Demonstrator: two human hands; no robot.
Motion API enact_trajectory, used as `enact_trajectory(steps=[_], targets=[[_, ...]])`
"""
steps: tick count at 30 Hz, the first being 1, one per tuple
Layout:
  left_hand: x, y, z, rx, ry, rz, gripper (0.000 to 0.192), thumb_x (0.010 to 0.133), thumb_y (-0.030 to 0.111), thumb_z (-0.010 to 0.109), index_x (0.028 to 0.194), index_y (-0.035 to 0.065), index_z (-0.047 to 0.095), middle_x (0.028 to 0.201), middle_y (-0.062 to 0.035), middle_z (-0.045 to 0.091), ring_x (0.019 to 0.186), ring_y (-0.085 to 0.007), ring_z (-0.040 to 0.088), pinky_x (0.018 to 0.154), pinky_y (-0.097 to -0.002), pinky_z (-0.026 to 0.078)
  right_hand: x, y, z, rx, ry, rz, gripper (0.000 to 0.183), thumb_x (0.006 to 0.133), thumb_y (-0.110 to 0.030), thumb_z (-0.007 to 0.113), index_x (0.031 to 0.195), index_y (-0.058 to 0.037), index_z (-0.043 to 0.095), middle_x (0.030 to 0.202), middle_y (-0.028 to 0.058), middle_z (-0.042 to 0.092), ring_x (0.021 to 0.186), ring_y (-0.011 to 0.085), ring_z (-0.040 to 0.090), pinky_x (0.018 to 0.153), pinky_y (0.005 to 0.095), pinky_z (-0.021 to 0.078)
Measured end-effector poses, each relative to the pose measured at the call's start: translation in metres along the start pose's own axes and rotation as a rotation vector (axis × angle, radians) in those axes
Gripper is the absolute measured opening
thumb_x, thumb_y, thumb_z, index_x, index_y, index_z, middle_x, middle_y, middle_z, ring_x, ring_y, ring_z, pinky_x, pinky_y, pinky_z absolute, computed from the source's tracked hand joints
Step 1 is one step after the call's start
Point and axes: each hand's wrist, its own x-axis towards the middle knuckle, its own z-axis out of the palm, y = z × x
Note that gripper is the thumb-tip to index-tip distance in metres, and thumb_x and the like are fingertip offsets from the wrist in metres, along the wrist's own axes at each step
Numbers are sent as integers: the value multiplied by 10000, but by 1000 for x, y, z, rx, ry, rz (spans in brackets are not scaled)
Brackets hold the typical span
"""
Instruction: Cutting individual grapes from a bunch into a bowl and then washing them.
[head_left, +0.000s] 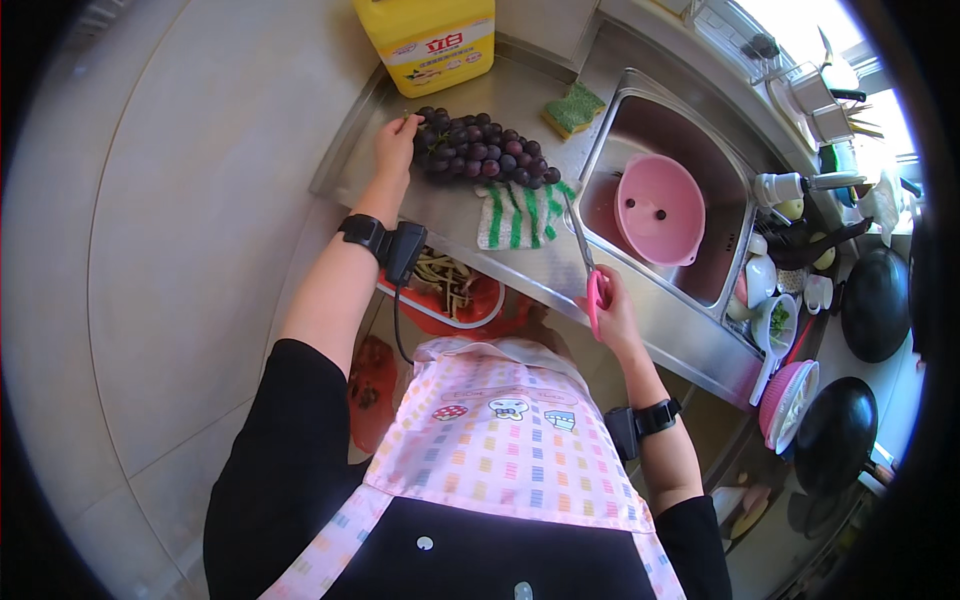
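Observation:
A bunch of dark purple grapes (484, 150) lies on the stainless steel counter (450, 206). At its stem end, my left hand (397, 146) pinches the stem between thumb and fingers. My right hand (616, 311) holds pink-handled scissors (585, 247) whose blades point up toward the grapes' lower end and look closed. A green-and-white striped cloth (521, 216) lies just below the bunch, left of the blades. In the sink, a pink plastic basin (664, 202) holds two loose grapes (645, 209).
A yellow detergent jug (431, 45) stands behind the grapes. A green-and-yellow sponge (574, 110) lies near the sink (720, 154). The faucet (795, 184) and assorted dishes are on the right. Below the counter edge is a red container (487, 300) with scraps.

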Motion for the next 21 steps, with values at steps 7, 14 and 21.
enact_trajectory(steps=[7, 14, 21], targets=[[-6, -20, -10, -256, -8, -64, 188, 811, 163, 520, 840, -5, 600, 804, -25, 573, 757, -72, 459, 700, -206, 346, 1, -8, 8, 67, -63, 53, 501, 654, -123, 685, 1080, -41, 434, 819, 60, 529, 745, 131, 492, 684, 244, 403], [-56, 11, -3, -213, -49, 31, 189, 812, 149, 517, 826, -22, 596, 1115, -90, 488, 1038, -158, 424, 869, -249, 285, -5, -35, 1, -56, -110, -57, 470, 678, -97, 658, 1084, -37, 428, 714, 19, 477, 634, 92, 438, 569, 215, 374], [-88, -17, -11, -253, 150, 10, 164, 792, 112, 523, 789, -32, 602, 842, -57, 568, 827, -122, 499, 754, -229, 358, 16, -113, -19, -598, -150, -393, 435, 594, -102, 623, 1005, -94, 481, 826, 146, 541, 770, 318, 535, 644, 380, 430]])
